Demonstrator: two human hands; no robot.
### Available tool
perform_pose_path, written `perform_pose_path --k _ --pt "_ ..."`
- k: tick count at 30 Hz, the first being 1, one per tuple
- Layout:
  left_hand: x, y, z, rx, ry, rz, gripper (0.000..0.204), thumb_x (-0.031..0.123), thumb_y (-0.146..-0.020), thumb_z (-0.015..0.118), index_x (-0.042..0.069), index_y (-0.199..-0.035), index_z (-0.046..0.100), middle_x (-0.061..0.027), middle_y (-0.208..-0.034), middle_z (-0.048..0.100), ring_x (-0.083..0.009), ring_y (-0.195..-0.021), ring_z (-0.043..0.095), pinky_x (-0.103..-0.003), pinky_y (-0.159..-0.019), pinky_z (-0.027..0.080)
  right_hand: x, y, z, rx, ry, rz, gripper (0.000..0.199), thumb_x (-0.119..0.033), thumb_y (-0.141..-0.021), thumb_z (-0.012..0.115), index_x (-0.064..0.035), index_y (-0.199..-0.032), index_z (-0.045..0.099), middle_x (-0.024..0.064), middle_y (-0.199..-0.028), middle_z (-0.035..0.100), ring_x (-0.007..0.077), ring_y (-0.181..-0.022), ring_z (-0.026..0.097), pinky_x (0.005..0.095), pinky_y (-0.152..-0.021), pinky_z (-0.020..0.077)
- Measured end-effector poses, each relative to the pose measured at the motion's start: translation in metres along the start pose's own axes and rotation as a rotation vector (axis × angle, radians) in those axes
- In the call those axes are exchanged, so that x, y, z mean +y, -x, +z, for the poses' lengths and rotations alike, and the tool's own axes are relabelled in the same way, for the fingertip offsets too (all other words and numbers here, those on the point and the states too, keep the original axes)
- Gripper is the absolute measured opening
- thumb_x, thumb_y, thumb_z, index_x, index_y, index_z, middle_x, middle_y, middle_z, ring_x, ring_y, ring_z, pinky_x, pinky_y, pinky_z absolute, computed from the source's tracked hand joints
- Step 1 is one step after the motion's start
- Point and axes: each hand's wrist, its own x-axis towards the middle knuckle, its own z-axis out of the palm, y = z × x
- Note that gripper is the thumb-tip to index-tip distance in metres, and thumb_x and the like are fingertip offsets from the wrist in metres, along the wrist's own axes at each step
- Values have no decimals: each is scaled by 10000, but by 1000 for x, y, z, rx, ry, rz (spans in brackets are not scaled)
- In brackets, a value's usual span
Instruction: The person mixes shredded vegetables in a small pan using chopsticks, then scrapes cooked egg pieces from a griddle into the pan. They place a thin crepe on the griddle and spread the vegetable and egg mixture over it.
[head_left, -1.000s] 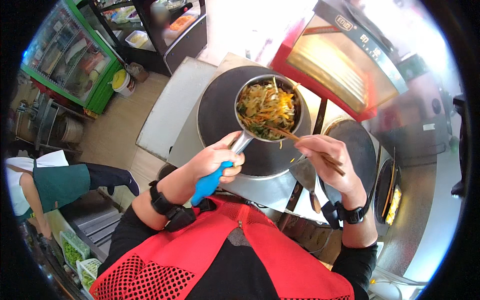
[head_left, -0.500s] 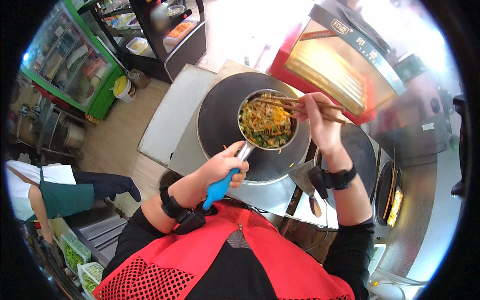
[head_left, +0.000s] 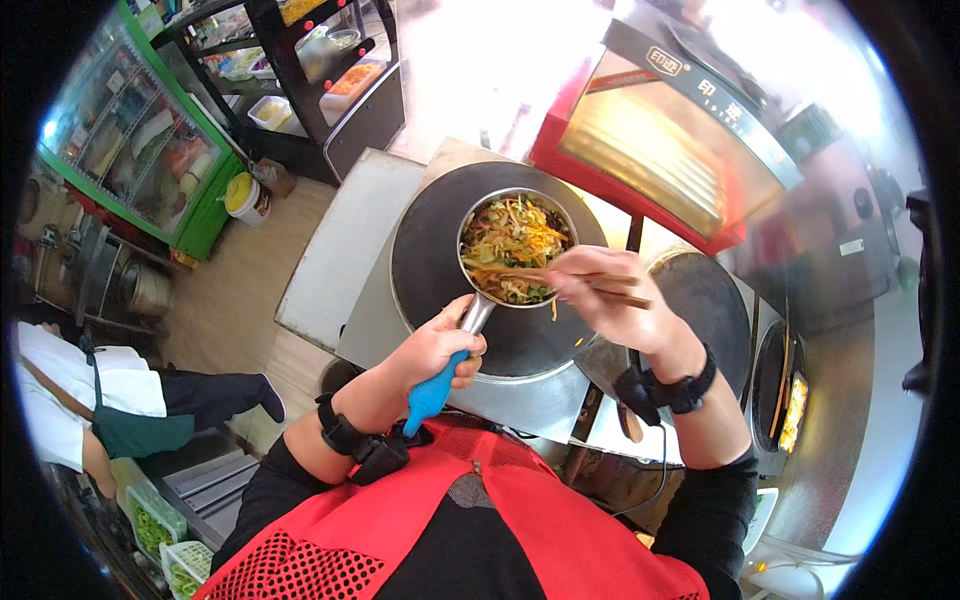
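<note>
My left hand [head_left: 446, 345] is closed around the handle of a small metal saucepan [head_left: 479, 314]. A blue grip [head_left: 432, 390] covers the handle's lower end. Inside the pan lies a mix of shredded vegetables [head_left: 515, 235], with orange, pale and green strips. In my right hand [head_left: 615, 300] is a pair of wooden chopsticks [head_left: 615, 288], their tips among the vegetables at the pan's near side. A few strands hang over the rim below my right fingers. The pan is above or on a round black griddle [head_left: 430, 250]; contact cannot be told.
A red-framed glass display case [head_left: 640, 150] stands beyond the griddle. To the right are a second griddle [head_left: 710, 300] and a scraper [head_left: 629, 424]. A person in a green apron [head_left: 150, 432] is at the left, near a green-framed refrigerator [head_left: 195, 225] and a white bucket [head_left: 246, 197].
The chopsticks have shifted from the pan's far side to its near side, my right hand lowering toward me. The vegetables are rearranged. The pan moved slightly left; the person at left also moved.
</note>
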Motion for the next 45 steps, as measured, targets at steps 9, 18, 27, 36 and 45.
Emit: perform_pose_path --k 9,18,27,36,45 --pt "-3 10 4 50 38 -30 708 4 -852 531 151 -1474 227 -37 -803 466 -118 -582 476 -276 -491 392 72 -47 -21 273 -196 464 197 -171 -948 611 11 -896 666 66 -738 675 122 -620 599 265 -585 490" --pt "-6 0 8 58 15 67 627 -14 -848 493 156 -1414 285 -38 -759 459 -125 -541 483 -299 -479 409 97 63 17 412 -633 640 239 -206 -997 543 1 -950 654 127 -795 705 173 -598 674 266 -553 557" --pt "0 -4 0 -32 167 -30 479 -2 -882 481 172 -1309 351 -19 -783 466 -109 -594 481 -269 -502 408 80 103 45 929 -1007 765 273 -250 -1015 509 -8 -937 610 147 -831 690 191 -667 681 267 -592 560" --pt "9 9 9 15 136 -88 501 3 -894 477 170 -1357 380 -11 -758 471 -84 -559 438 -225 -459 364 44 74 51 447 -582 516 225 -173 -1007 534 37 -992 613 124 -862 685 184 -777 695 313 -683 593" --pt "9 20 -1 -104 213 -89 557 22 -906 483 166 -1422 328 -22 -786 478 -73 -543 425 -227 -435 353 24 49 12 351 -504 551 137 -80 -970 578 -2 -895 662 10 -735 628 82 -640 585 229 -537 487"
